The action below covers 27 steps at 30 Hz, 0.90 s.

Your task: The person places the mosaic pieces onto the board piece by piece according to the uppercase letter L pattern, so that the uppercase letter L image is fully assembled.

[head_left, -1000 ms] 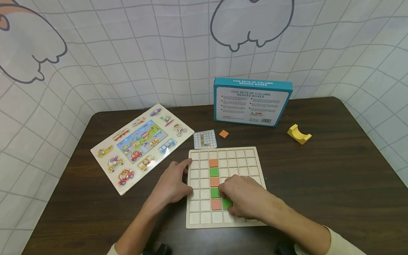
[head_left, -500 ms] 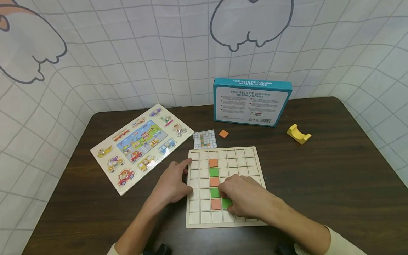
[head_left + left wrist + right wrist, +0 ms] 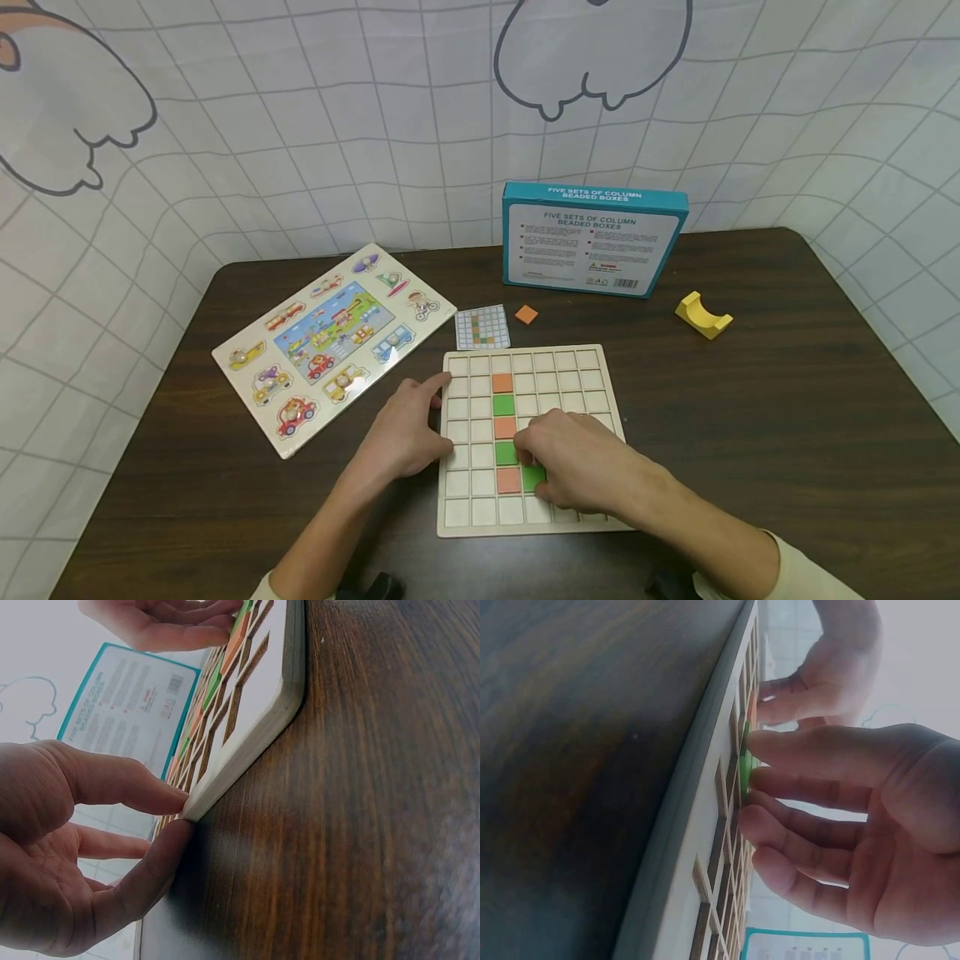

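On the table lies a wooden grid board (image 3: 480, 511) with a column of orange, green and pinkish square tiles. My left hand (image 3: 406, 432) touches the board's left edge, thumb and index finger spread along it. In the left wrist view, its fingertips (image 3: 174, 801) meet at the wooden rim. My right hand (image 3: 581, 462) is over the lower middle of the grid and pinches a green tile (image 3: 532, 477) between thumb and fingers. That tile is right of the pinkish tile (image 3: 508, 481), partly hidden by the hand. The right wrist view shows the green tile (image 3: 745, 761) at the thumb tip.
A small pattern card (image 3: 483, 327) and a loose orange tile (image 3: 527, 315) lie behind the board. A vehicle puzzle (image 3: 335, 350) is at the left, a teal-edged box (image 3: 592, 242) stands behind, and a yellow curved block (image 3: 703, 317) sits at the right.
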### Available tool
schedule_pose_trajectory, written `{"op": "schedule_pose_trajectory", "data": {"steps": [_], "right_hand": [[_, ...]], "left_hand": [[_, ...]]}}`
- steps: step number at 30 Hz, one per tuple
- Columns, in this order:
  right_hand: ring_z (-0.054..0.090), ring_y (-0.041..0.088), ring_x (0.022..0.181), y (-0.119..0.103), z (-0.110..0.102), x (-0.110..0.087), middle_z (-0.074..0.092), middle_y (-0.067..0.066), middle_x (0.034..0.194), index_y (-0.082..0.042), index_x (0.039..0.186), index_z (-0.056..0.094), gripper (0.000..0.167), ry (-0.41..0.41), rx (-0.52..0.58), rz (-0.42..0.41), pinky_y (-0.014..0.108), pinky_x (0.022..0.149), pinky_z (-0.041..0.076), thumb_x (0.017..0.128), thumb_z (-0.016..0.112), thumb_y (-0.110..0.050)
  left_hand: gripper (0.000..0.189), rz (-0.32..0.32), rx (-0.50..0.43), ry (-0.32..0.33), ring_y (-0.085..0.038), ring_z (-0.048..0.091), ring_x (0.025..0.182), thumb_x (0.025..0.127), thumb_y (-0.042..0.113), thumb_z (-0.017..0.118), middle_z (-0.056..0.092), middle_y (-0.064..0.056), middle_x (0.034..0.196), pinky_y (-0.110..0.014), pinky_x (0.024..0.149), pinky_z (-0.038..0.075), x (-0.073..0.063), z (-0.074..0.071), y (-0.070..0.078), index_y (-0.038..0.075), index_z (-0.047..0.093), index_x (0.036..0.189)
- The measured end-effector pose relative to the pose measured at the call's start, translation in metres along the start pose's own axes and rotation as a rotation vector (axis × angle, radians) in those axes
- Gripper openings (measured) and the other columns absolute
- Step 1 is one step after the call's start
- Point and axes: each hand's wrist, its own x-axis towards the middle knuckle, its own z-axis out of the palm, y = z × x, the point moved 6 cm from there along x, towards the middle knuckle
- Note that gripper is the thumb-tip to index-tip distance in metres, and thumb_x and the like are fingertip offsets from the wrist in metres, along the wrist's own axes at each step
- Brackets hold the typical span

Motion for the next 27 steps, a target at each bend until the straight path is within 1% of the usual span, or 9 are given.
{"op": "schedule_pose_trajectory", "data": {"steps": [5,9,13,17,21,27], "right_hand": [[0.047,0.009,0.065,0.000,0.000,0.000,0.052,-0.012,0.068,-0.017,0.075,0.063,0.025,0.007,-0.003,-0.004,0.027,0.058,0.042,0.076,0.087,-0.010],[0.048,0.008,0.066,0.001,0.000,0.000,0.057,-0.011,0.070,-0.016,0.078,0.067,0.017,0.017,-0.005,-0.009,0.027,0.058,0.043,0.081,0.083,-0.012],[0.050,0.007,0.067,0.002,-0.001,0.001,0.062,-0.010,0.074,-0.015,0.083,0.070,0.010,0.025,0.005,-0.016,0.027,0.058,0.044,0.083,0.080,-0.011],[0.048,0.007,0.063,0.004,-0.003,0.003,0.059,-0.010,0.071,-0.013,0.085,0.072,0.007,0.034,0.034,-0.021,0.026,0.057,0.043,0.083,0.077,-0.009],[0.047,0.007,0.062,0.007,-0.006,0.004,0.055,-0.012,0.067,-0.012,0.089,0.074,0.006,0.035,0.057,-0.004,0.026,0.056,0.041,0.083,0.075,-0.010],[0.049,0.008,0.066,0.012,-0.012,0.004,0.057,-0.009,0.070,-0.012,0.092,0.075,0.008,0.042,0.073,0.002,0.026,0.059,0.043,0.085,0.077,-0.012]], "left_hand": [[0.094,0.005,-0.003,0.000,-0.026,0.056,0.097,0.066,0.001,0.082,0.061,-0.013,0.115,-0.040,0.082,0.048,0.000,0.000,0.000,0.011,0.051,0.154],[0.093,0.005,-0.008,-0.003,-0.026,0.055,0.096,0.066,0.001,0.082,0.061,-0.012,0.115,-0.039,0.080,0.048,-0.001,0.000,0.000,0.011,0.051,0.153],[0.093,0.000,-0.006,-0.005,-0.026,0.055,0.097,0.066,0.000,0.082,0.061,-0.012,0.115,-0.039,0.080,0.048,-0.001,0.000,0.000,0.011,0.051,0.153],[0.093,-0.001,-0.004,-0.006,-0.026,0.055,0.097,0.066,0.000,0.082,0.061,-0.012,0.115,-0.039,0.081,0.048,-0.002,-0.001,0.001,0.011,0.051,0.153],[0.093,0.001,-0.008,-0.004,-0.026,0.055,0.097,0.066,0.001,0.083,0.061,-0.012,0.115,-0.039,0.080,0.048,-0.002,-0.001,0.001,0.011,0.051,0.153],[0.093,-0.001,-0.015,-0.001,-0.026,0.055,0.096,0.066,0.000,0.082,0.061,-0.012,0.115,-0.038,0.080,0.047,-0.002,-0.001,0.001,0.011,0.051,0.154]]}}
